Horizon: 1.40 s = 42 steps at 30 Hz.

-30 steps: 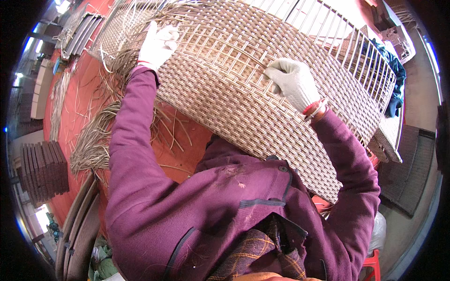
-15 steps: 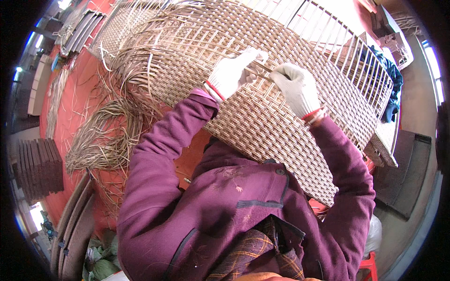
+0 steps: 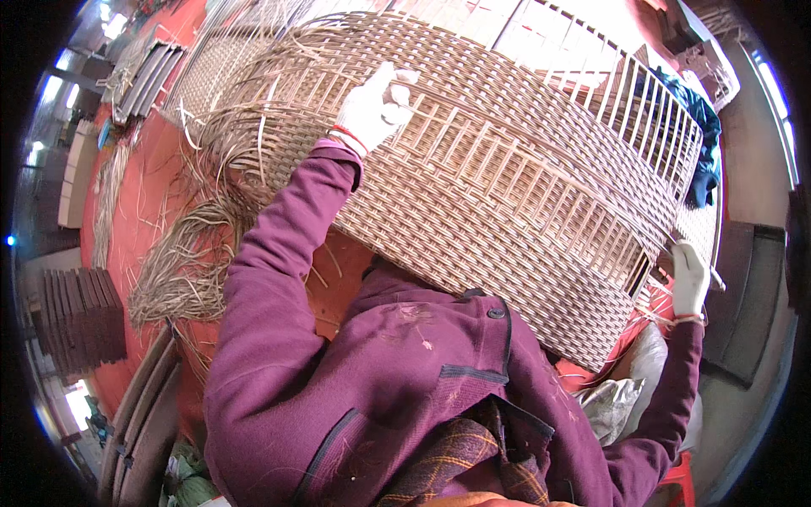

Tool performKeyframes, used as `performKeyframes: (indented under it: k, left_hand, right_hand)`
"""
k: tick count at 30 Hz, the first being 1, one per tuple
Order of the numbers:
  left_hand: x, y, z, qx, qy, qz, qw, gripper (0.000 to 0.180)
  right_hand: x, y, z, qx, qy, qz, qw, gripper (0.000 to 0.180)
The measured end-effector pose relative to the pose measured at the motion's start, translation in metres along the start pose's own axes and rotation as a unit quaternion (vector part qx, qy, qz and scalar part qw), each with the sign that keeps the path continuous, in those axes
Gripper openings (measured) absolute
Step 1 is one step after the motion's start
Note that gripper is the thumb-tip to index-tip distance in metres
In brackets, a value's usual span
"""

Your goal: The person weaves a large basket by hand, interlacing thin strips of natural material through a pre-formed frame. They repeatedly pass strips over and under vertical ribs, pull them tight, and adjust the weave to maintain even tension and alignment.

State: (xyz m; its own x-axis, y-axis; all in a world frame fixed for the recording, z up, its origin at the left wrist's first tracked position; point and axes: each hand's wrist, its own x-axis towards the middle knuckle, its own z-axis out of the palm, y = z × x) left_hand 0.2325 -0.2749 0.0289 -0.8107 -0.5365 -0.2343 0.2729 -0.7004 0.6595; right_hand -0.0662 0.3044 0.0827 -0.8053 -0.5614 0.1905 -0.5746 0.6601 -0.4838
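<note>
Wickerwork fills the middle of the frame: a large curved panel of brown woven rattan (image 3: pixel 507 211), tightly woven along its lower half and open to bare upright ribs toward its upper edge, lies tilted across the lap of a person in a purple jacket. The left hand (image 3: pixel 372 106), in a white glove with a red band at the wrist, rests on the panel's upper left part, its fingers curled around a thin brown weaving strand (image 3: pixel 524 139) that runs rightward across the ribs. The right hand (image 3: pixel 691 279), also in a white glove, is stretched far out to the panel's right end, its fingers closed on the edge there; what else, if anything, they pinch is too small to tell. Loose ends of strand spray out from the panel's left side, above a tangled heap of brown rattan strips (image 3: pixel 182 262) on the red floor (image 3: pixel 135 194). A stack of dark flat slats (image 3: pixel 80 321) sits at the far left, well apart from the work. A blue cloth (image 3: pixel 697 135) hangs beyond the panel's upper right corner, and a crumpled grey plastic bag (image 3: pixel 621 397) lies near the right elbow.
</note>
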Motion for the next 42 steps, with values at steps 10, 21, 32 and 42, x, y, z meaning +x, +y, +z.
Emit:
performKeyframes:
  k: [10, 21, 32, 42]
  left_hand:
    - [0.033, -0.025, 0.049, 0.073, 0.011, -0.036, 0.997, 0.044]
    - [-0.02, -0.179, 0.193, 0.216, -0.113, 0.0, 0.97, 0.047]
    - [-0.052, -0.183, 0.186, 0.252, -0.134, 0.009, 0.958, 0.045]
    - [-0.044, -0.182, 0.166, 0.199, -0.169, -0.018, 0.965, 0.046]
  right_hand:
    - [-0.136, 0.229, -0.062, -0.218, 0.071, 0.144, 0.963, 0.03]
    - [-0.03, -0.058, 0.03, 0.027, 0.206, -0.156, 0.966, 0.035]
    - [0.004, -0.169, 0.094, 0.234, -0.204, -0.027, 0.95, 0.025]
    - [-0.015, -0.154, 0.074, 0.218, -0.251, 0.038, 0.942, 0.027]
